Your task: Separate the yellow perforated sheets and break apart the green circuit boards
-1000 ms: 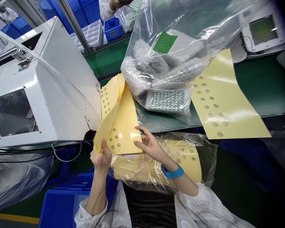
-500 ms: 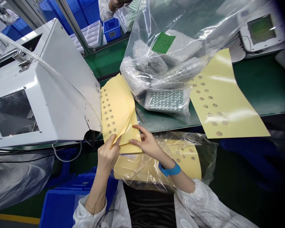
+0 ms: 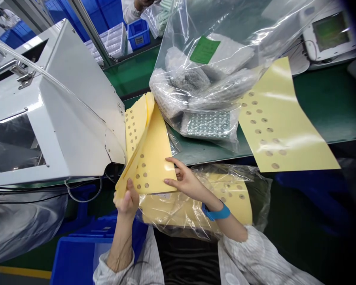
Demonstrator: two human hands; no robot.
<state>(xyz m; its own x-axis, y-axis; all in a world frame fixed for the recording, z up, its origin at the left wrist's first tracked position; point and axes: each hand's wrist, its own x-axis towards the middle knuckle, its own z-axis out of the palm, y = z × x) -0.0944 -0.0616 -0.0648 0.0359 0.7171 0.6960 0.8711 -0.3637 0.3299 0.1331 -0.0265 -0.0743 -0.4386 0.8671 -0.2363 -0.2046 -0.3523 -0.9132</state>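
Note:
A stack of yellow sheets with rows of round grey spots lies at the bench edge beside the white machine. My left hand is closed on the lower left corner of the upper sheets, which are lifted and folded back to the left. My right hand, below a blue wristband, pinches the right edge of a lower sheet between thumb and fingers. Under both hands, a clear plastic bag holds more spotted yellow sheets. A single spotted yellow sheet lies apart on the right, overhanging the bench edge.
A white machine with a window stands left. Behind the stack, a large clear bag holds wrapped parts and a green label. A device with a screen sits back right. A blue bin is low left. Another person's hand shows at the top.
My left hand has moved left and down, peeling the upper sheets back and baring the spots of a lower sheet. My right hand stays nearly in place at the right edge.

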